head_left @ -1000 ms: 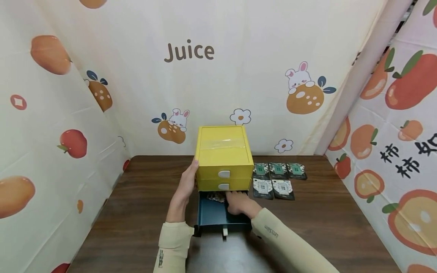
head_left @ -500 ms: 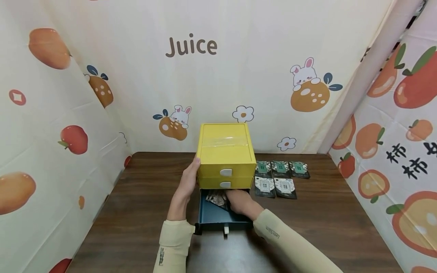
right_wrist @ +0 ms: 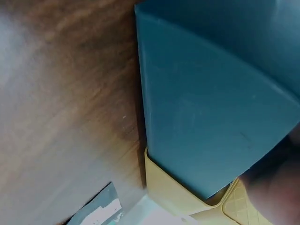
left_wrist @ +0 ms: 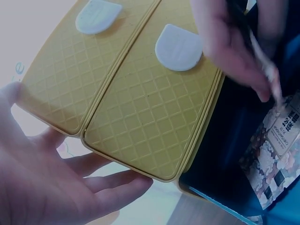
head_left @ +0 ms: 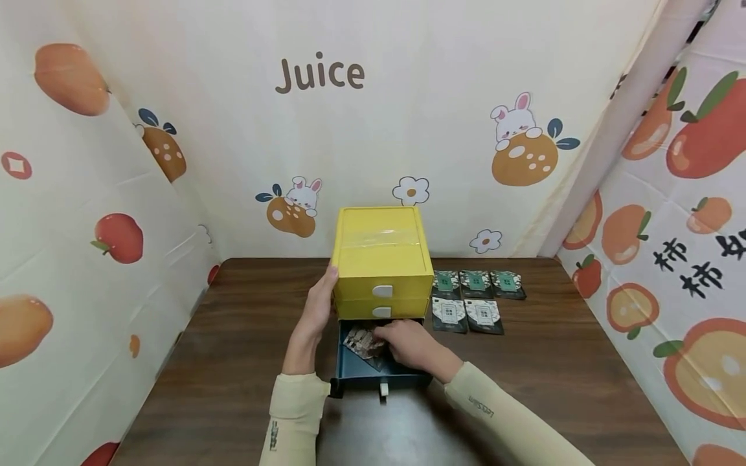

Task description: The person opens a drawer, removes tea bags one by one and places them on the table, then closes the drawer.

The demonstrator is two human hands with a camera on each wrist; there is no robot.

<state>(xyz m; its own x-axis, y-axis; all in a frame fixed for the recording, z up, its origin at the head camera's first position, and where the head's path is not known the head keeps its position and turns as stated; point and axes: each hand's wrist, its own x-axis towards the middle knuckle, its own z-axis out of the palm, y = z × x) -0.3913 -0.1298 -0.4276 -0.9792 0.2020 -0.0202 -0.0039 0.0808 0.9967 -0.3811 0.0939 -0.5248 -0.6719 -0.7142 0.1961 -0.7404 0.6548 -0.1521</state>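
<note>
A yellow drawer cabinet [head_left: 381, 259] stands on the table, its blue bottom drawer [head_left: 355, 370] pulled out. My left hand [head_left: 317, 307] rests against the cabinet's left side, with loosely extended fingers [left_wrist: 122, 185] touching it in the left wrist view. My right hand [head_left: 410, 343] is inside the drawer. Between its thumb and fingers it pinches a thin packet [left_wrist: 267, 68], seen edge-on and blurred in the left wrist view. Below that hand a floral-printed packet [left_wrist: 276, 150] lies in the drawer. The right wrist view shows little of the right hand, blurred at the edge.
Right of the cabinet lie several flat packets: green-labelled packets [head_left: 476, 283] at the back and white-labelled packets [head_left: 484, 315] in front. The upper drawers with white tabs [head_left: 383, 290] are closed. A printed curtain [head_left: 233, 129] hangs behind the brown table [head_left: 250, 336].
My right hand has drawn back from under the cabinet toward the drawer's front, with more of the floral packet showing. My left hand stays against the cabinet's side.
</note>
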